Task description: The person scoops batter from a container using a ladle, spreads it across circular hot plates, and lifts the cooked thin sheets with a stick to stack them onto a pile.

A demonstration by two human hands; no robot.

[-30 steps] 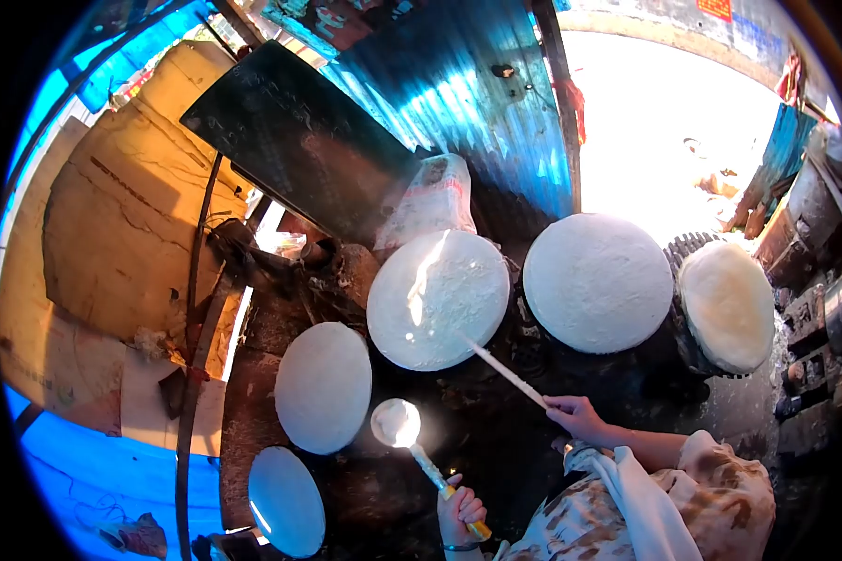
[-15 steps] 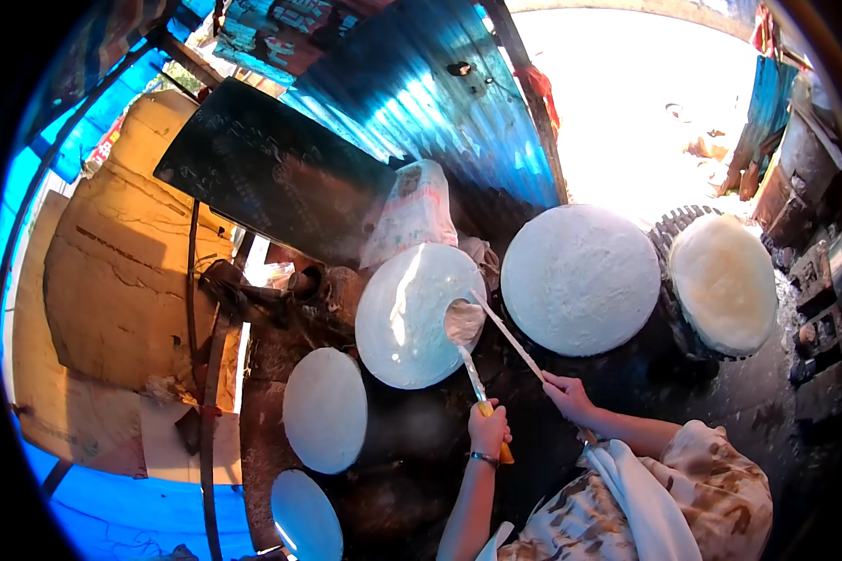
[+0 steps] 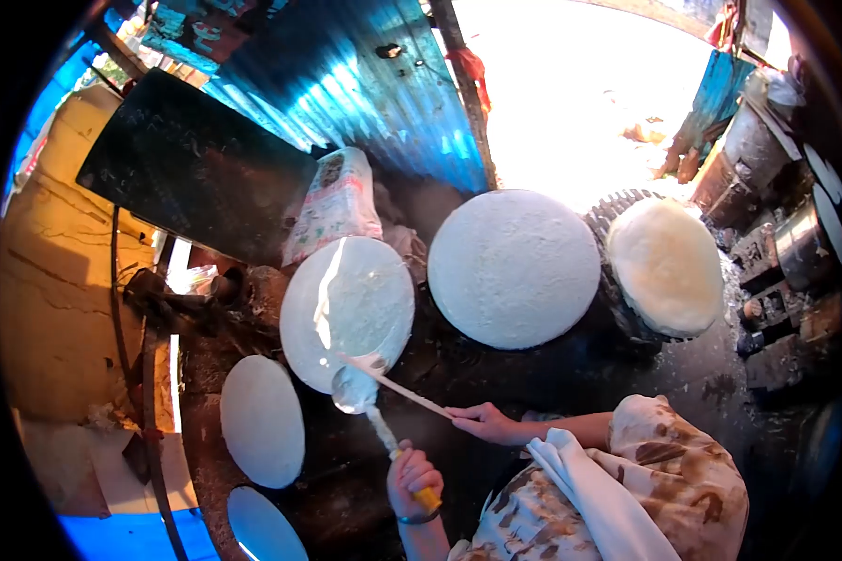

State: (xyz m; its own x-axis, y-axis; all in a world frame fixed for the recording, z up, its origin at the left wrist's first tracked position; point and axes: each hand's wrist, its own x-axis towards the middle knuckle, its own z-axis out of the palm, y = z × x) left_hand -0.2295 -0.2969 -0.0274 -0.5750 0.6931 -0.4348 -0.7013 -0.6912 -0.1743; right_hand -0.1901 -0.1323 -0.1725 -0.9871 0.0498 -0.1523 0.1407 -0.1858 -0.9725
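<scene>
My left hand [image 3: 414, 480] is wrapped round the yellow handle of a metal ladle [image 3: 355, 390]. The ladle's whitish bowl is at the near edge of a round white surface [image 3: 346, 304], which has a shiny wet streak on it. My right hand [image 3: 485, 423] grips a thin, flat wooden stick [image 3: 407, 393]. Its tip lies over that same edge, just above the ladle bowl; whether it touches the bowl I cannot tell. To the right is a larger white round [image 3: 515, 269] with a rough, matte top.
A cream-coloured round [image 3: 666, 266] sits on a dark ridged support at the right. Two smaller pale discs [image 3: 262, 421] stand at the lower left. Behind are a printed sack [image 3: 332, 208], a dark panel [image 3: 196, 164] and corrugated sheeting [image 3: 365, 89]. Blackened blocks and pots [image 3: 805, 248] line the far right.
The ladle has come from over the wet white round to its near edge, and the stick tip has followed it. The whole scene has shifted left as the view turned right.
</scene>
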